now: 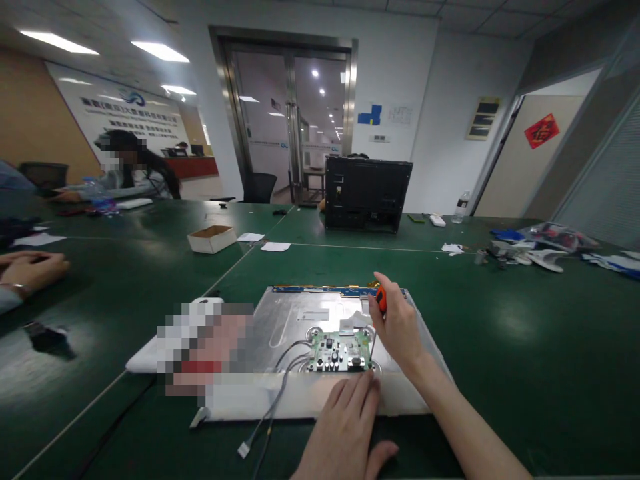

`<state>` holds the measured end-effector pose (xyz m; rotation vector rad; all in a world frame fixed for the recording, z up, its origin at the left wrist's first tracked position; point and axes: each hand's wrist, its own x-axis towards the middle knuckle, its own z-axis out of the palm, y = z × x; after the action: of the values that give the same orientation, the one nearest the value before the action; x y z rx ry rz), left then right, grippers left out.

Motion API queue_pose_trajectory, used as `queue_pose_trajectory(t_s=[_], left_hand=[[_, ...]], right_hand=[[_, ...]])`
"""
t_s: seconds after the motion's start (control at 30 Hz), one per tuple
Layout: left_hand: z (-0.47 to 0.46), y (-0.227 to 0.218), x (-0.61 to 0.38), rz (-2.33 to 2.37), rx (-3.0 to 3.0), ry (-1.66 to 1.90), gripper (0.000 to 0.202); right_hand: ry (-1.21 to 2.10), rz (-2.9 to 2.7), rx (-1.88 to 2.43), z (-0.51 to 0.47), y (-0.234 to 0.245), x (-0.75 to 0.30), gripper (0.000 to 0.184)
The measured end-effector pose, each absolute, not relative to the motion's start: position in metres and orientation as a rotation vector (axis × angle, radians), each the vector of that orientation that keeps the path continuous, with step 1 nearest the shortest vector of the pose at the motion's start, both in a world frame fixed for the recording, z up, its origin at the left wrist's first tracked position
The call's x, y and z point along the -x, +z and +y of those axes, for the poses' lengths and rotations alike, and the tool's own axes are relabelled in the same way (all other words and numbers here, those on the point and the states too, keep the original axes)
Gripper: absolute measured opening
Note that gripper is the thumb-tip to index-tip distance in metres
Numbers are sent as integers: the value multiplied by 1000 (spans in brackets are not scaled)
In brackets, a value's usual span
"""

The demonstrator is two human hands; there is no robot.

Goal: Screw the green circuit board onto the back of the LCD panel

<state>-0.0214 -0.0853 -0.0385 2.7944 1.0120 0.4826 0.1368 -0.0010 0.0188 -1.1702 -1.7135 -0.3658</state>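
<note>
A green circuit board (pixel 334 351) lies on the metal back of a flat display panel (pixel 287 317), with grey cables (pixel 283 387) running off its left side. My right hand (pixel 400 327) is closed around the orange-and-black handle of a screwdriver (pixel 382 299). The screwdriver's shaft points down to the board's lower right corner. Stretched over the panel's pale near edge, my left hand (pixel 350 423) has its fingertips by that same corner, beside the screwdriver's tip. Its thumb is held apart from the fingers. Whether a screw sits under the tip is too small to tell.
The green table (pixel 500 373) carries an open cardboard box (pixel 212 240), a black monitor housing (pixel 369 195) and a water bottle (pixel 461 207). Plastic bags (pixel 560 235) and loose parts lie at right. Another person's hands (pixel 35 270) rest at the left edge; a person (pixel 135 167) sits farther back.
</note>
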Motion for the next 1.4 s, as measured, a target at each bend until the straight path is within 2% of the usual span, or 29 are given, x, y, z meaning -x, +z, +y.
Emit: queue_pose_trajectory(t_s=[0.63, 1.2, 1.4], left_hand=[[-85, -33, 19, 1025, -2773, 419, 59], [-90, -33, 19, 1057, -2684, 473, 57], [-92, -33, 18, 1071, -2657, 500, 60]], right_hand=[[-407, -1755, 1150, -6, 18, -138, 37], [-510, -1794, 964, -20, 16, -136, 39], [-417, -1914, 872, -27, 24, -141, 42]])
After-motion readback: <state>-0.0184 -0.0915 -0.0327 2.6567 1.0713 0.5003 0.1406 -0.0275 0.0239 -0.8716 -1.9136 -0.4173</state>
